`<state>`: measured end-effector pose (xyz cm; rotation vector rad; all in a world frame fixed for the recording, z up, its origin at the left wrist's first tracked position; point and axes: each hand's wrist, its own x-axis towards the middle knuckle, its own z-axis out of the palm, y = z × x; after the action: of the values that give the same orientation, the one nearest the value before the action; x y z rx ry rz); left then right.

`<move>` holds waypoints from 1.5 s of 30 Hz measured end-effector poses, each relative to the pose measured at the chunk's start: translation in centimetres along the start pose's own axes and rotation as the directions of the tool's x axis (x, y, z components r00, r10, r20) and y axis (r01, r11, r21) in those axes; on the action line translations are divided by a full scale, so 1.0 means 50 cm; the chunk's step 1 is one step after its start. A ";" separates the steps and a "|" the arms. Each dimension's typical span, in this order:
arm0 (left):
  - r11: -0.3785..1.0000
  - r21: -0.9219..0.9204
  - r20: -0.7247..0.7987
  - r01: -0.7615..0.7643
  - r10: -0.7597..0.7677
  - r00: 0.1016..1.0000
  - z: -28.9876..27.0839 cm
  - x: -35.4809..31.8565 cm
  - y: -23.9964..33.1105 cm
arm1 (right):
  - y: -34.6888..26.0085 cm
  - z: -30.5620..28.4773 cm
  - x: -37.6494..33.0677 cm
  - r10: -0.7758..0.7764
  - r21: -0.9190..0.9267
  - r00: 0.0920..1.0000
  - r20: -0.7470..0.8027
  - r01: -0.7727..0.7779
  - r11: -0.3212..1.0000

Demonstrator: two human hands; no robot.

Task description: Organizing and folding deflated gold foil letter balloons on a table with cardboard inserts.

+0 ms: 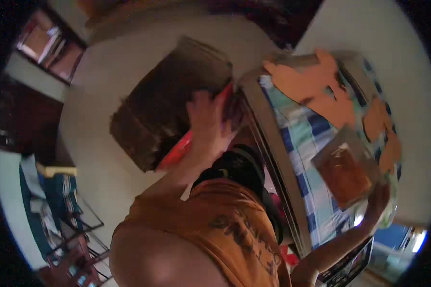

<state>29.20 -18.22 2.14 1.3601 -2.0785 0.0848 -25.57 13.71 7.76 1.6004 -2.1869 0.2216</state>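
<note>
Blue-and-white checked cloth (297,158) tops a brown-edged surface. Far left of cloth, higher: dark-framed opening (50,45). Far left, about level: dark furniture (26,115), blurred. Far left, lower: teal fabric (57,191), black metal frame (102,224). Above cloth: dark blurry item (289,16). Below, rightward: blue patch (390,237).

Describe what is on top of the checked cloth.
Flat orange pieces lie on the checked cloth. The right hand holds a clear packet with orange-brown contents above or against it; which, I cannot tell. Cloth beneath these is hidden.
</note>
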 end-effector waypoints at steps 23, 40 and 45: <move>0.843 -0.083 0.121 0.532 -0.521 0.845 0.095 -0.008 -0.122 | -1.260 0.003 0.346 -0.107 0.970 0.970 -0.217 0.202 -0.137; 0.779 0.486 0.285 0.396 -0.571 0.770 -0.064 0.031 -0.078 | -1.184 0.034 0.347 -0.347 0.828 0.902 -0.257 0.390 0.404; 0.772 0.539 0.225 0.337 -0.517 0.826 0.020 -0.014 -0.128 | -1.211 0.023 0.387 -0.403 0.799 0.834 -0.376 0.512 0.316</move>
<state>34.28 -21.00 -0.83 2.2988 -2.0390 0.1693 26.13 -23.26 7.87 2.5866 -1.3790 1.4331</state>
